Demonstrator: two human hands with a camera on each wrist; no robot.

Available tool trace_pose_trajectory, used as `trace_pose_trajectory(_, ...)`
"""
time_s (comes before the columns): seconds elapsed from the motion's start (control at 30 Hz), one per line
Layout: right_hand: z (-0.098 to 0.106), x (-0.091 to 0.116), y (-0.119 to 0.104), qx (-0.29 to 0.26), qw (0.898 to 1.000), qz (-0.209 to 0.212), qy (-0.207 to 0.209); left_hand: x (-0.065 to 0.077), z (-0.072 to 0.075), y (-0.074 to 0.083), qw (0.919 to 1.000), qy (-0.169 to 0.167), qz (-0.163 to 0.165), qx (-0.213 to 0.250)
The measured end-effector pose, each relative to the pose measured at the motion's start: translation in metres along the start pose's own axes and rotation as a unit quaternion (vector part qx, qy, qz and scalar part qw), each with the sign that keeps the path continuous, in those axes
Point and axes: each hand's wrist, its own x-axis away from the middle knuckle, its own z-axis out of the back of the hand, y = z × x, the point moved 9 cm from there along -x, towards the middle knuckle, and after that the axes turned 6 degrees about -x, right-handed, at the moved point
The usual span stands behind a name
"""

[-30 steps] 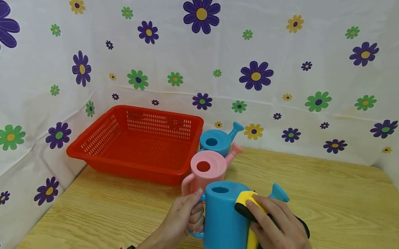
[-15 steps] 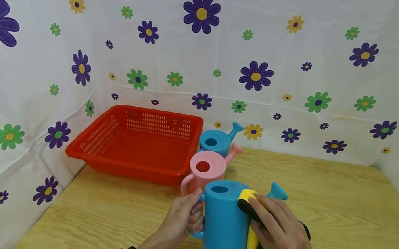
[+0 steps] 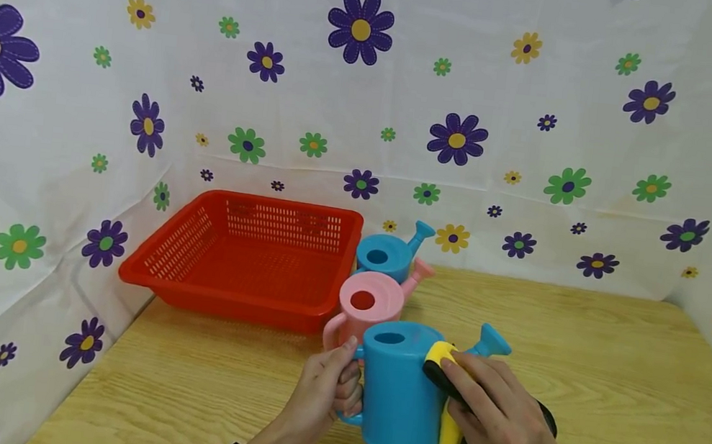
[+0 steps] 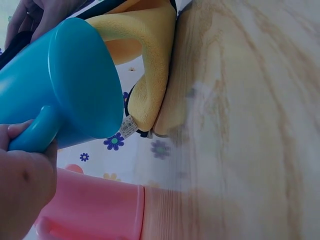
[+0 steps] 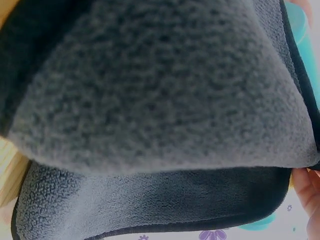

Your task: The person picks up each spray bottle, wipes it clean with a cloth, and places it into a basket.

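Observation:
My left hand [image 3: 328, 385] grips the handle of a blue watering can [image 3: 402, 400], its fingers curled round it. In the left wrist view the can's base [image 4: 87, 80] shows, held off the wooden table. My right hand [image 3: 505, 411] holds a yellow and dark grey cleaning cloth [image 3: 451, 434] against the can's upper side, just below the spout. The cloth's yellow side [image 4: 155, 60] hangs in a fold down to the table in the left wrist view. Its grey side [image 5: 165, 100] fills most of the right wrist view.
Behind the held can stand a pink watering can [image 3: 388, 290] and, farther back, another blue watering can [image 3: 397, 248]. A red plastic basket [image 3: 243, 304] is to their left. The wooden table [image 3: 606, 386] runs back to a flower-patterned sheet [image 3: 395, 96].
The held can has shifted very slightly left, and the cloth's edge has moved a little on its side. Both hands keep their hold; the basket and other cans stay put.

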Motion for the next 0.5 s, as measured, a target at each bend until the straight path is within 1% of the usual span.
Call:
trace_pose_trajectory(0.07,-0.001,0.002,0.0,0.002,1.0,-0.008,-0.018,0.0,0.0,-0.001,1.0,0.001,0.003,0.004)
trace_pose_trajectory(0.2,-0.007,0.005,0.001,0.004,0.997,-0.021,-0.071,0.001,0.001,-0.003,0.9998,0.007,0.011,0.016)
trace_pose_trajectory(0.3,-0.011,0.006,0.0,0.01,0.995,-0.013,-0.097,0.001,0.004,-0.002,0.9995,0.019,0.014,0.02)
trace_pose_trajectory(0.5,-0.014,0.008,-0.003,0.017,0.994,0.008,-0.107,-0.001,0.011,0.007,0.9985,0.052,0.009,0.014)
